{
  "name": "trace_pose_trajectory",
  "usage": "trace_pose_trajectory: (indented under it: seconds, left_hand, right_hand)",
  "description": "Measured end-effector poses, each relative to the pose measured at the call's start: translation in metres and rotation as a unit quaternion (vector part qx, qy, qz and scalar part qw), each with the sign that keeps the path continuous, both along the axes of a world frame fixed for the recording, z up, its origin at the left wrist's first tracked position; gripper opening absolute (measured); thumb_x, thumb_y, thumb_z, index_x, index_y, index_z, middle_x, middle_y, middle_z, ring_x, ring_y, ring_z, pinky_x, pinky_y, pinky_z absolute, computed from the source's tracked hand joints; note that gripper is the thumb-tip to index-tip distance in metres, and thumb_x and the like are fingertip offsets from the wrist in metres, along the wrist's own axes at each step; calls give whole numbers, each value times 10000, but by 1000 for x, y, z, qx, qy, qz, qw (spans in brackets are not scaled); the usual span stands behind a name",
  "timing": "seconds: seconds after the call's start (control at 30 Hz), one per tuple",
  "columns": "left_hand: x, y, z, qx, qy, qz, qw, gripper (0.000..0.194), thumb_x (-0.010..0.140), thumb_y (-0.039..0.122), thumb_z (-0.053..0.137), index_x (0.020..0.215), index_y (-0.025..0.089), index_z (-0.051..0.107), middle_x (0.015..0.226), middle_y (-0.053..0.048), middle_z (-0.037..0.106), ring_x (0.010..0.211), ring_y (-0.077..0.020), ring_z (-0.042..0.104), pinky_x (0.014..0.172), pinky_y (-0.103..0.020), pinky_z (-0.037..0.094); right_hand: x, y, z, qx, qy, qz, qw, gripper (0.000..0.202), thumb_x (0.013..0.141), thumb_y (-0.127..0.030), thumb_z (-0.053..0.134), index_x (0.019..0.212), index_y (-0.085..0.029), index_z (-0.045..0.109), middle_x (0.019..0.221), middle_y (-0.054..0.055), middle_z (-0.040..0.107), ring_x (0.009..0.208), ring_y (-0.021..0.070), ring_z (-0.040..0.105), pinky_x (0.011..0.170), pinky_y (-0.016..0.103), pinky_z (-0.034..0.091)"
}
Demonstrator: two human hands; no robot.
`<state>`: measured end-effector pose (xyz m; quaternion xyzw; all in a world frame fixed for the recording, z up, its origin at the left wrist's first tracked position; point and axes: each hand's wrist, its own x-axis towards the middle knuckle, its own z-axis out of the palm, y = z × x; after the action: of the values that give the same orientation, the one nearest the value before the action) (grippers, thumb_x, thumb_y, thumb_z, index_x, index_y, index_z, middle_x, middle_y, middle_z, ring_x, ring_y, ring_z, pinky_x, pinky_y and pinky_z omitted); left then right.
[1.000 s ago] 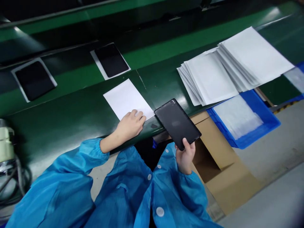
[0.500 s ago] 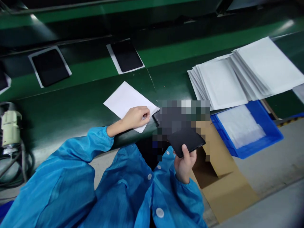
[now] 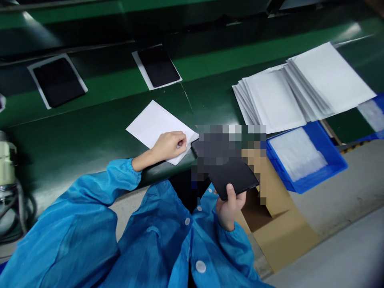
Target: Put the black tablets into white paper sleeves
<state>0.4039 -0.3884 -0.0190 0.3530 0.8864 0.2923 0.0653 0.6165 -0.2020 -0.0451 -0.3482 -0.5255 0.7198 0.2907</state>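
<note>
Fronting green bench (image 3: pixel 90 132), blue bin (image 3: pixel 334 162) with white sheets (image 3: pixel 295 154) nearby, your left hand (image 3: pixel 169 146) pinched paper (image 3: pixel 153 122), right hand (image 3: pixel 229 206) pinched tablet (image 3: pixel 232 178).

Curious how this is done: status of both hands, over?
Left hand on white sheet. Right hand holds black tablet. Pixelation partly hides tablet; obstructions unclear.

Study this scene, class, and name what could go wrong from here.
The flat black tablet, held at one end by the right hand beyond the edge of the green bench, could slip. The thin white sheet under the left hand might crease. The fanned white envelopes near that edge might slide toward the blue plastic tray.
</note>
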Motion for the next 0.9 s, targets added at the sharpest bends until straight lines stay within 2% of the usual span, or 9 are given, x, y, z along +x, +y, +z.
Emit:
trace_pose_trajectory:
  seconds: [0.17, 0.33, 0.43, 0.5, 0.6, 0.7, 0.8, 0.9]
  left_hand:
    - [3, 2, 0, 60, -8, 38, 997, 102, 853, 156, 520, 804, 195, 601, 811, -31, 662, 698, -156, 586, 667, -277, 432]
    - [13, 3, 11, 55, 18, 40, 997, 97, 885, 164, 526, 821, 198, 591, 834, -31, 645, 719, -157, 583, 660, -273, 424]
    - [25, 5, 21, 34, 28, 7, 999, 120, 917, 172, 512, 830, 201, 589, 830, -28, 635, 713, -157, 577, 640, -273, 400]
    - [34, 6, 27, 21, 20, -35, 999, 131, 926, 168, 506, 826, 204, 583, 820, -23, 627, 706, -155, 574, 629, -272, 388]
    - [46, 8, 32, 6, -15, -81, 997, 121, 911, 156, 508, 824, 208, 574, 814, -11, 617, 676, -146, 558, 597, -270, 362]
    - [52, 7, 39, 13, -55, -85, 995, 99, 882, 145, 510, 823, 210, 557, 817, -3, 613, 664, -137, 545, 599, -265, 368]
    - [56, 7, 48, 37, -104, -104, 988, 88, 884, 150, 513, 828, 213, 537, 824, -4, 617, 687, -136, 555, 631, -255, 400]
    - [61, 8, 50, 53, -145, -173, 973, 95, 912, 160, 520, 836, 217, 525, 862, -20, 636, 740, -147, 579, 638, -251, 418]
  right_hand:
    - [15, -17, -13, -6, -35, 48, 998, 538, 853, -431, 827, 1319, -248, 629, 801, -24, 755, 488, 158, 655, 521, 317, 590]
    - [31, -34, -19, -48, -74, 157, 984, 523, 875, -501, 812, 1287, -241, 621, 708, -26, 732, 506, 206, 685, 544, 364, 620]
    - [24, -40, -17, -78, -76, 213, 971, 481, 913, -543, 776, 1257, -246, 617, 636, -31, 702, 466, 213, 665, 520, 371, 614]
    - [13, -43, -16, -92, -58, 243, 964, 552, 880, -579, 808, 1275, -251, 606, 672, -20, 723, 508, 222, 695, 541, 372, 628]
    - [-3, -43, -15, -95, -9, 295, 951, 726, 770, -677, 867, 1310, -265, 612, 895, 43, 795, 792, 264, 794, 732, 398, 677]
    - [-10, -38, -14, -78, 5, 342, 937, 648, 828, -730, 781, 1272, -272, 671, 1071, 87, 802, 1059, 280, 775, 934, 398, 646]
    - [-14, -33, -15, -58, -10, 371, 927, 509, 867, -667, 773, 1153, -250, 711, 975, 74, 797, 964, 267, 770, 871, 381, 645]
    - [-23, -34, -20, -45, -26, 321, 946, 459, 798, -556, 867, 1074, -240, 681, 882, 31, 758, 865, 234, 739, 816, 359, 634]
